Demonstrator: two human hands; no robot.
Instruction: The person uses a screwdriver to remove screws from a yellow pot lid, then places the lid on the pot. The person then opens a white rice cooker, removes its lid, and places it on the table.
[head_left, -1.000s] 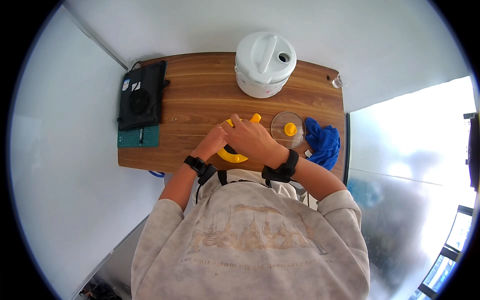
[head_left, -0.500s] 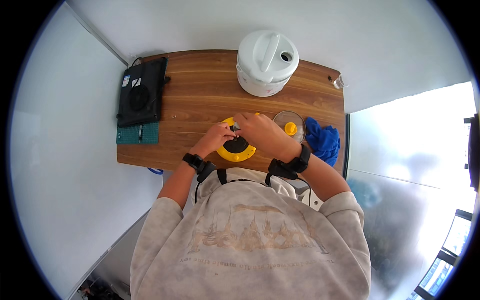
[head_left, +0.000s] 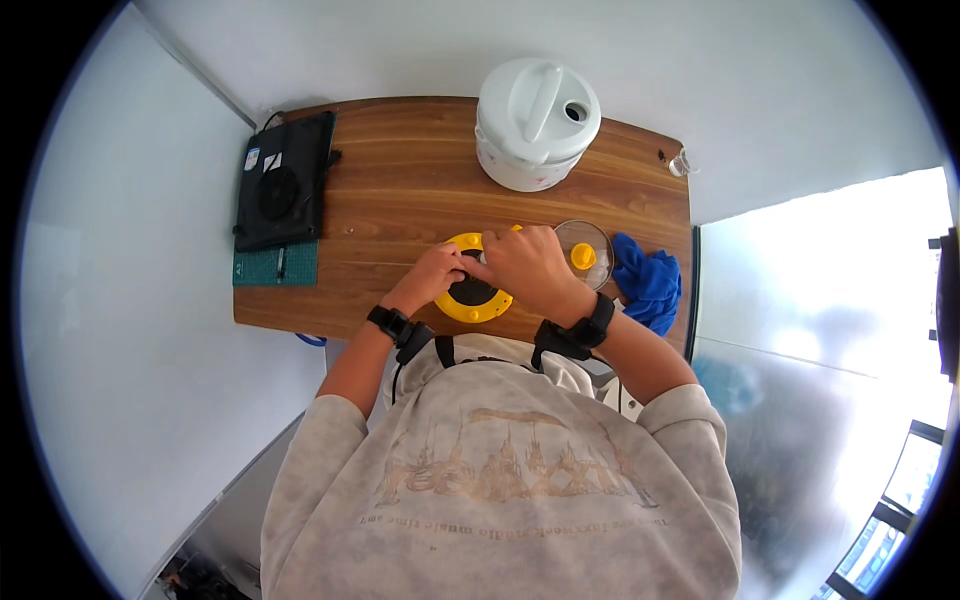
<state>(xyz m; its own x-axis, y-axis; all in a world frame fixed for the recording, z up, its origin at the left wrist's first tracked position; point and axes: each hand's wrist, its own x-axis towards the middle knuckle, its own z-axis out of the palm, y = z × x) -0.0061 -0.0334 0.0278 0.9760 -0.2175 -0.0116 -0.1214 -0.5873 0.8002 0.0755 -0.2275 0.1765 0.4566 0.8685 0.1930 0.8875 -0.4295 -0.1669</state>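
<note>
A round yellow appliance base (head_left: 470, 311) with a dark middle lies near the table's front edge. Over its left side is my left hand (head_left: 434, 277), its fingers bent and pinched together. My right hand (head_left: 538, 270) curls above the right part of the dark middle, the thumb reaching toward the left fingertips. Something small and pale shows between the hands, but what the fingers hold is too hidden to name. Just right of my right hand lies a round clear lid (head_left: 603, 237) with a yellow knob (head_left: 583, 256).
A blue cloth (head_left: 647, 283) is bunched up beside the lid. At the back stands a white lidded pot (head_left: 530, 150). A black flat appliance (head_left: 270, 205) rests partly on a green cutting mat (head_left: 298, 264) at the left. A small glass (head_left: 680, 165) stands at the far right corner.
My right hand has turned and shifted slightly right, its fingers more curled now. My left hand has moved very little. The yellow base stays in place.
</note>
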